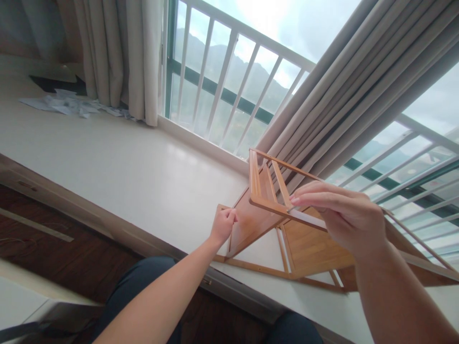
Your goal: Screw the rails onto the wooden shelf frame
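**Two hands on a wooden rack by the window**

The big white tabletop (pixel 118 167) runs under the window (pixel 229 81), with curtains (pixel 122 52) on both sides. A wooden rack (pixel 304 243) lies on it, near the front edge and close to the window. There is a lot of bare room to its left. The right hand (pixel 340 215) pinches a small wooden frame (pixel 267 191) with fingers held straight, lifting it above the rack. The left hand (pixel 223 224) is curled tight on the rack's left corner. Crumpled papers (pixel 68 104) lie far away.

Curtains (pixel 136 52), railing (pixel 229 71), perhaps crumpled papers (pixel 68 104).
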Motion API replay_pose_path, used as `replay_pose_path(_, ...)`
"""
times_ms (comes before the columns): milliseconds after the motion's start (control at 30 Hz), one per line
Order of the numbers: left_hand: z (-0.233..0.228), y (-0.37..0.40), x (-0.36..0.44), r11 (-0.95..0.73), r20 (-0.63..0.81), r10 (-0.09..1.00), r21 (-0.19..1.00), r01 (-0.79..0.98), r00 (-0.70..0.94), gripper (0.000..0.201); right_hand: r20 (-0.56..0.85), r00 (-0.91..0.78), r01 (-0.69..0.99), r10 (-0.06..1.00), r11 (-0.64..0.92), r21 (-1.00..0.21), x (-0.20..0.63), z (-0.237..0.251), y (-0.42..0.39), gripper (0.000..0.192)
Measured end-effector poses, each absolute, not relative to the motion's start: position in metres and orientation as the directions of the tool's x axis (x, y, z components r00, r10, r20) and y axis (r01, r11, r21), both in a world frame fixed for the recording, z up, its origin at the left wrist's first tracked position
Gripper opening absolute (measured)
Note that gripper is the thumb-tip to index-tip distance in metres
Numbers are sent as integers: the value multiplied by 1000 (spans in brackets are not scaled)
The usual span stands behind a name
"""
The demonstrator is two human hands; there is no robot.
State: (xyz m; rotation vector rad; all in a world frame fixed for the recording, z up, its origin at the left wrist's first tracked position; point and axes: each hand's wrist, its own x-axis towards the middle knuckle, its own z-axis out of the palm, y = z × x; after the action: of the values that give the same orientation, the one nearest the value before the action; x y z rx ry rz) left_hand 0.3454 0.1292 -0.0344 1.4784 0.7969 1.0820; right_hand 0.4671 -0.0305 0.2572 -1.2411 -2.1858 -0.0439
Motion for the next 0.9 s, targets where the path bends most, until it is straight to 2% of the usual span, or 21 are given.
replay_pose_path(300,-35,130,345,-183,200,912,980,-81,358,45,543,-305,779,783,533,-330,465,252,-32,28)
replay_pose_path(700,-40,131,346,-183,200,914,980,-81,354,45,547,-132,807,827,410,-425,459,250,-34,20)
replay_pose_path(900,-36,130,345,-186,200,911,980,-74,361,45,561,-76,873,824,327,-362,453,249,-33,19)
